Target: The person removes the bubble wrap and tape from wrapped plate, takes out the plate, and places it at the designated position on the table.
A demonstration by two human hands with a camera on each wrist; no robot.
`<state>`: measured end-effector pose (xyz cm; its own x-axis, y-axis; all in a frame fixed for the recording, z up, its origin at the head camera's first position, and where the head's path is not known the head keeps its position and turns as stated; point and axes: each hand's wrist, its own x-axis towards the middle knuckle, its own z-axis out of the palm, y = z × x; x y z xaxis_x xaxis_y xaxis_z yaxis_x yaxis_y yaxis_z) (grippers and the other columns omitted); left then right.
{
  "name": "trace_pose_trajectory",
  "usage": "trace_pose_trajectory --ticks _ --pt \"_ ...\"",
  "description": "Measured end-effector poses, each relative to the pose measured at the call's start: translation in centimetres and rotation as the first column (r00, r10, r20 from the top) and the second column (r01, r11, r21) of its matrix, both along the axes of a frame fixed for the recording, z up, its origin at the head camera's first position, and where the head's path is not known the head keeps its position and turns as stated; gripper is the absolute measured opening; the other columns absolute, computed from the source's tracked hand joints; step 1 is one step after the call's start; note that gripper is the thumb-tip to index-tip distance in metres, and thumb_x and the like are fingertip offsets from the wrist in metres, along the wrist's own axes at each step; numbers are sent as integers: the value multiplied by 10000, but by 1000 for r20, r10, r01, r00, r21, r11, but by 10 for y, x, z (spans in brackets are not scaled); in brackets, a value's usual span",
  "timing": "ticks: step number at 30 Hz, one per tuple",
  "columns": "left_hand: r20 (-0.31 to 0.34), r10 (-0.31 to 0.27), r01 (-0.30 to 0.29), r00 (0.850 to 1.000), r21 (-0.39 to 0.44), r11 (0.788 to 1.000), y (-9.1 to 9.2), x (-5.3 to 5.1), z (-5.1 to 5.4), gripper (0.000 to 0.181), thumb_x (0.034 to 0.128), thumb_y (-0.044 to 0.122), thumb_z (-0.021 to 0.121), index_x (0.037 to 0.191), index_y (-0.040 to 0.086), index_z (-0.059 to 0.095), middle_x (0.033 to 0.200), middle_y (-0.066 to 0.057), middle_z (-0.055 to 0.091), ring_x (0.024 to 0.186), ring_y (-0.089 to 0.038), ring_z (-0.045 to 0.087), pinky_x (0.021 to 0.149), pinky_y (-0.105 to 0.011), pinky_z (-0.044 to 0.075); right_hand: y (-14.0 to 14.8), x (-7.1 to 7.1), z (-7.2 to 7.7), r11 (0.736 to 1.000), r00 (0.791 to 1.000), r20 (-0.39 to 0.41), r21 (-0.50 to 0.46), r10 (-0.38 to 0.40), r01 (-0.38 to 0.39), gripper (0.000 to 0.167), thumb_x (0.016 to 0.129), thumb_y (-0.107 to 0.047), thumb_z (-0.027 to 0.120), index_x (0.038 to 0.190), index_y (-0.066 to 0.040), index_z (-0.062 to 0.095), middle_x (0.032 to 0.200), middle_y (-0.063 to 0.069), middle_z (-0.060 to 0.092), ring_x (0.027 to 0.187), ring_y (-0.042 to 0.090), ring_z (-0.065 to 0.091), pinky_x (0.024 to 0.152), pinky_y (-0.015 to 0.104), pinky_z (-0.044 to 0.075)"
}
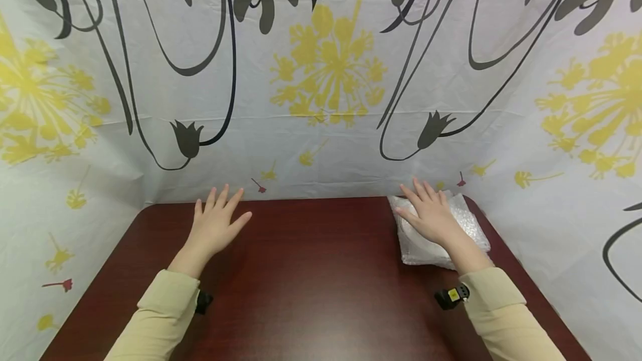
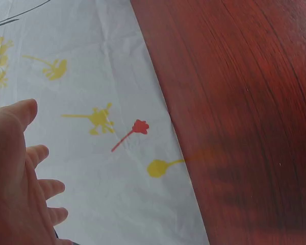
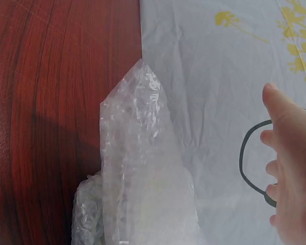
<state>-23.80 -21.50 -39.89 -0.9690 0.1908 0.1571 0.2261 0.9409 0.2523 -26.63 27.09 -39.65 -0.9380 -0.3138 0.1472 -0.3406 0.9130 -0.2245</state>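
Note:
My left hand (image 1: pixel 214 228) is held out with its fingers spread over the far left part of the dark red table (image 1: pixel 311 272), holding nothing. On the other side, my right hand (image 1: pixel 430 213), fingers also spread, is in front of a stack of clear bubble wrap (image 1: pixel 426 249) and hides part of it. The right wrist view shows the bubble wrap (image 3: pixel 148 173) at the table edge, with a gap between it and the right hand (image 3: pixel 296 163). In the left wrist view the left hand (image 2: pixel 15 163) has its fingers extended and nothing in them.
A white curtain (image 1: pixel 311 166) printed with grey tulips and yellow flowers hangs along the back and both sides of the table. Each wrist carries a small black camera; the right camera (image 1: pixel 452 296) bears a yellow label. Light reflects off the tabletop near the front.

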Motion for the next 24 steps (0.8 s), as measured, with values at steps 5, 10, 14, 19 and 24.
trace_pose_trajectory --ticks 5,10,14,19,24 --pt "-8 -3 3 1000 31 1000 8 2 0 705 976 548 406 1524 132 253 1547 -227 167 1406 -445 58 1056 -674 12 5 6 5 1000 999 -44 -16 -1 0 666 1000 -485 407 1488 -43 307 1529 278 157 1388 464 106 1062 662 29" --pt "-31 -18 20 999 66 998 16 3 -2 670 983 493 446 1518 129 272 1536 -216 217 1402 -435 114 1063 -664 42 13 10 5 999 995 -101 -40 -17 13 648 999 -484 411 1454 -24 367 1507 283 220 1374 463 160 1067 646 76" --pt "-50 -29 33 998 85 996 23 4 -3 652 986 461 463 1510 112 290 1515 -221 268 1390 -431 171 1066 -655 78 20 13 3 998 988 -155 -53 -27 19 597 1002 -441 436 1412 -7 425 1470 296 286 1348 467 220 1052 653 121" --pt "-85 -39 48 996 106 993 34 6 -3 629 986 446 472 1489 95 332 1457 -206 381 1345 -414 290 1058 -639 167 26 20 3 996 983 -174 -70 -61 49 569 1005 -426 439 1376 5 466 1445 296 327 1328 469 259 1045 656 143" --pt "-119 -53 70 991 143 987 47 8 -6 602 983 425 494 1467 86 377 1405 -173 461 1288 -372 397 1035 -593 277 32 28 3 993 976 -195 -91 -93 77 544 1008 -405 443 1333 27 498 1400 305 380 1290 494 299 1025 644 191"
